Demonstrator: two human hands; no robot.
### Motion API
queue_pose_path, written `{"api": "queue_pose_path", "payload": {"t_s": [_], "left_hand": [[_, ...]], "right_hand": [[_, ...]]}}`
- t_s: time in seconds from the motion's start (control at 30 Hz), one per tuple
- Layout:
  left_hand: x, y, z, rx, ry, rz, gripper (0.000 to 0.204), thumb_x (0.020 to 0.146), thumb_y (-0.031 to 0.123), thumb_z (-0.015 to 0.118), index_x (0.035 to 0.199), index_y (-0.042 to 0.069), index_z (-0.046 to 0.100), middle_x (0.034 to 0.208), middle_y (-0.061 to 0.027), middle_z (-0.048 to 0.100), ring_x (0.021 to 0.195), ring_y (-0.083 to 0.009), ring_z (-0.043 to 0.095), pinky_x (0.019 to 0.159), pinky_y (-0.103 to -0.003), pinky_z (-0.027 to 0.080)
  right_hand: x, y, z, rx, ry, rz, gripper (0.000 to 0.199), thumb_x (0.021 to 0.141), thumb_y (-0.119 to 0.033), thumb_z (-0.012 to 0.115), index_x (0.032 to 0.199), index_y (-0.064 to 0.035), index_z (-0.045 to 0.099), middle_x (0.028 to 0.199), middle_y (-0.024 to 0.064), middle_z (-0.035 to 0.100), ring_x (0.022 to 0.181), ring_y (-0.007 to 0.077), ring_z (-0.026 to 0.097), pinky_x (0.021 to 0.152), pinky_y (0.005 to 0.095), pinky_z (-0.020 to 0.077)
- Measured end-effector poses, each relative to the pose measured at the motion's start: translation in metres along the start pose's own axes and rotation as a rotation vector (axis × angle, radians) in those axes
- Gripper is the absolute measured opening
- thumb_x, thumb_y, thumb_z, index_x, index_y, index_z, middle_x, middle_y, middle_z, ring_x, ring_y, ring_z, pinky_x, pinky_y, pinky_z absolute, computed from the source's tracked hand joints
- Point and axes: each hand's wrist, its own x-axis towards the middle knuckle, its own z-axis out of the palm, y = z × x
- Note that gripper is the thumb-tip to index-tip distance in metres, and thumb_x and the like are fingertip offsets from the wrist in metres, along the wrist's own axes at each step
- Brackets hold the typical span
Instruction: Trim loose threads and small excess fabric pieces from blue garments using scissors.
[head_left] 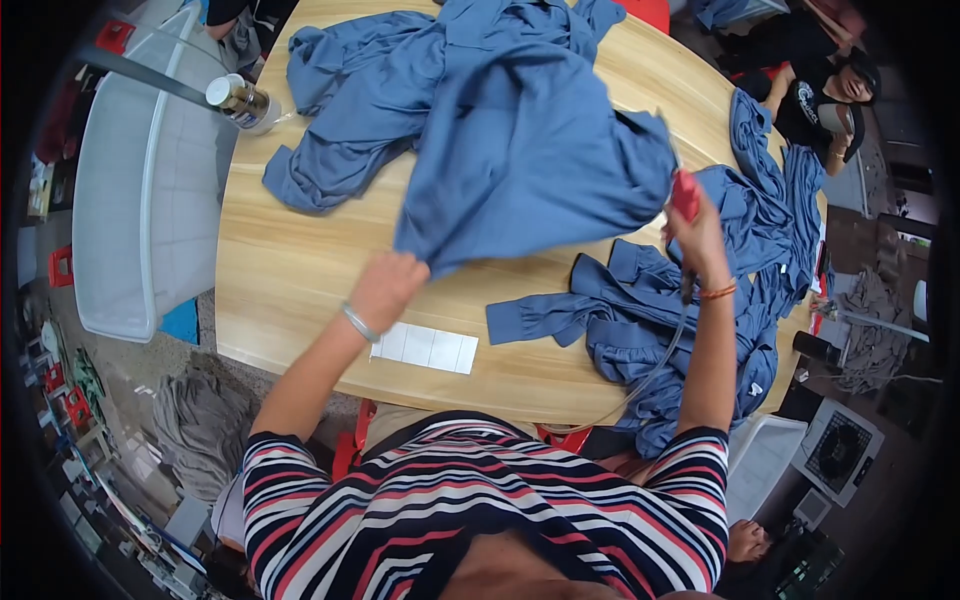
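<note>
My left hand [388,290] is closed on the near corner of a blue-grey garment [530,160], pulling its cloth taut over the table. In my right hand [700,240] is a red handheld tool [685,195], with a thin hose [660,365] trailing from it toward me. The tool sits against the garment's right edge, and its tip is hard to make out. A blue shirt pile [640,320] with sleeves and cuffs showing lies beneath and beside my right forearm. Near my left wrist, a white paper strip [425,348] marked with lines lies flat.
The wooden table [280,290] carries more blue garments [370,110] at the far left. A bottle with a white cap [243,104] stands at the left edge, beside a large white bin [120,200]. Across the far right, another person [820,105] sits. A fan unit [840,445] stands right.
</note>
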Motion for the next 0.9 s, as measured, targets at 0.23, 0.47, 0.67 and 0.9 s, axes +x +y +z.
{"api": "queue_pose_path", "payload": {"t_s": [0.23, 0.47, 0.67, 0.9], "left_hand": [[0.007, 0.037, 0.04, -0.354, 0.001, -0.148, 0.035, 0.073, 0.022, 0.072, 0.103, 0.008, 0.06, 0.091, -0.0122, 0.055, 0.087, -0.0288, 0.057, 0.076, -0.041, 0.045], [0.057, 0.063, 0.061, 0.084, -0.03, 0.044, 0.075, 0.066, 0.051, 0.075, 0.124, 0.009, 0.053, 0.12, -0.0151, 0.052, 0.114, -0.0316, 0.048, 0.094, -0.046, 0.036], [0.05, 0.01, 0.057, 0.08, -0.166, -0.612, 0.07, 0.071, 0.05, 0.072, 0.122, 0.006, 0.053, 0.112, -0.0126, 0.056, 0.098, -0.0294, 0.053, 0.08, -0.044, 0.039], [0.144, 0.003, 0.048, 0.106, 0.287, -0.48, 0.077, 0.071, 0.028, 0.078, 0.133, 0.004, 0.04, 0.115, -0.0189, 0.054, 0.106, -0.0367, 0.052, 0.085, -0.046, 0.044]], "right_hand": [[-0.087, 0.075, 0.039, -0.282, 0.002, 0.069, 0.044, 0.084, -0.019, 0.064, 0.125, -0.0088, 0.052, 0.095, 0.0246, 0.064, 0.091, 0.0428, 0.061, 0.077, 0.044, 0.049], [-0.12, 0.028, 0.069, -0.315, -0.179, 0.007, 0.042, 0.087, -0.025, 0.063, 0.124, -0.0107, 0.052, 0.097, 0.0244, 0.063, 0.091, 0.0453, 0.059, 0.076, 0.0445, 0.0485], [-0.114, 0.03, 0.079, -0.319, -0.335, -0.022, 0.044, 0.085, -0.022, 0.064, 0.125, -0.0104, 0.051, 0.094, 0.024, 0.063, 0.09, 0.0432, 0.06, 0.076, 0.0446, 0.0488], [-0.074, 0.029, 0.121, -0.067, -0.184, -0.137, 0.04, 0.084, -0.025, 0.064, 0.12, -0.0083, 0.055, 0.109, 0.0179, 0.058, 0.101, 0.0386, 0.057, 0.085, 0.0408, 0.0478]]}}
